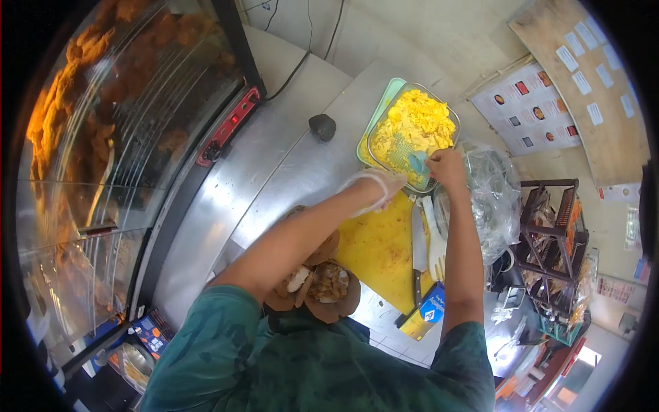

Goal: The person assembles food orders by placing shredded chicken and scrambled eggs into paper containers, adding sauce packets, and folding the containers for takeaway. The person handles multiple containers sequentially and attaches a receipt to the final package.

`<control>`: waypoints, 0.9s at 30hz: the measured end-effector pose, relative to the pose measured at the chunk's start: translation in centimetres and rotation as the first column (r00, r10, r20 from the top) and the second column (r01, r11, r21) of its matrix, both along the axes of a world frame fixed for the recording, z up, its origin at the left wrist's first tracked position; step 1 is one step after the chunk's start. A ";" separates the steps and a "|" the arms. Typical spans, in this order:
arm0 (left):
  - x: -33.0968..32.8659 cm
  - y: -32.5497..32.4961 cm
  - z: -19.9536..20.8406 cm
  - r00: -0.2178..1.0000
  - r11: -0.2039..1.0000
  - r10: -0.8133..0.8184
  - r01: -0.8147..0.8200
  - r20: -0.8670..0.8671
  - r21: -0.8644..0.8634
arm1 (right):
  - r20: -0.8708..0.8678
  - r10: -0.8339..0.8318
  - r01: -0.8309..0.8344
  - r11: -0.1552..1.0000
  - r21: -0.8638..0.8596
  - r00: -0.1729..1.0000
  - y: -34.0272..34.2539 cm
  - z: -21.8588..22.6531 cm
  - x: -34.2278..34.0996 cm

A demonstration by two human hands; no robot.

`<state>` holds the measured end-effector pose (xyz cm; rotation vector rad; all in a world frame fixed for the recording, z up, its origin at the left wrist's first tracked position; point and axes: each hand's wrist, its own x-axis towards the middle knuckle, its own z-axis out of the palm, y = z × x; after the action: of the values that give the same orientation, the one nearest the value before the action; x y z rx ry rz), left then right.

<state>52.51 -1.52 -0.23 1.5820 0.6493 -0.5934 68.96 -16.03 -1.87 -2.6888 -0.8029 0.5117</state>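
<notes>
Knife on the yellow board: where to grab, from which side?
Probably best by the dark handle, from above and the wearer's side: the knife points its handle toward the wearer and its blade away. I'd come in slightly from the left, over bare board, since the blue-and-yellow box crowds the handle's lower right.

Yellow flat plastic cutting board [371, 247]'s smack in the middle, long steel knife [418, 240] on its right side, oblong metal mesh tray [399, 154] just past the board, crumpled clear plastic bag [489, 196] right of that, black-framed glass cabinet [240, 34] way left.
</notes>
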 end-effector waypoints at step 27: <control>2.5 -1.6 -5.9 0.739 0.633 0.637 -0.664 -0.219 -0.399 | 0.205 0.667 -0.452 0.667 -0.592 0.716 5.5 -1.5 -1.7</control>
<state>55.00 -3.08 -6.08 0.7895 0.9857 -0.2046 67.23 -10.50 -3.38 -3.0179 -1.9406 0.3043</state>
